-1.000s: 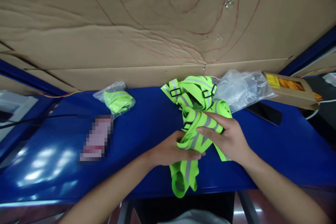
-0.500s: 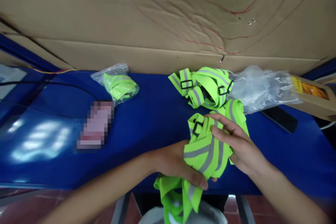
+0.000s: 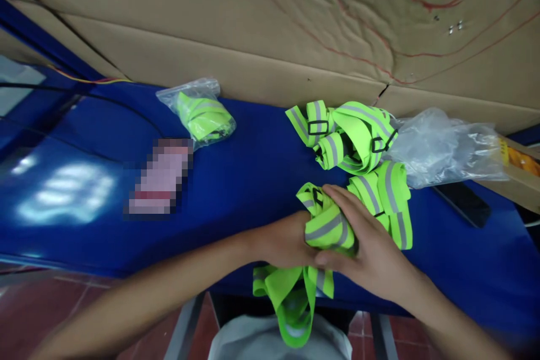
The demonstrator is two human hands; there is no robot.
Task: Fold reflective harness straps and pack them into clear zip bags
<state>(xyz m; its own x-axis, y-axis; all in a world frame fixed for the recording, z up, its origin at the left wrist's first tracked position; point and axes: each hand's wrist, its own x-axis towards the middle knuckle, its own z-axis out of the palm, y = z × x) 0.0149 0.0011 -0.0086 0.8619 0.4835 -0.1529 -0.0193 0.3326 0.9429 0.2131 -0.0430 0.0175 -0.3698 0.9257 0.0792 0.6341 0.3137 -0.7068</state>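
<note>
Strap bundle (image 3: 323,230), hi-vis green w/ grey stripes, held above blue table (image 3: 253,180) by its near edge, loops hanging below. L hand (image 3: 282,239) wraps it from left, fingertips hidden; R hand (image 3: 371,253) cups right side, thumb near, fingers far, closed on it. Loose straps (image 3: 396,202) just right, part. blocked by R hand; strap pile (image 3: 358,115) farther. Clear bag (image 3: 442,149) far right; bagged straps (image 3: 206,118) far left; pixelated item (image 3: 162,174) left.

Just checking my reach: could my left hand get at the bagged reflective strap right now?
Probably yes, after letting go: the left hand grips the folded reflective strap, but nothing visible stands between the hand and the bagged reflective strap across the blue table.
</note>
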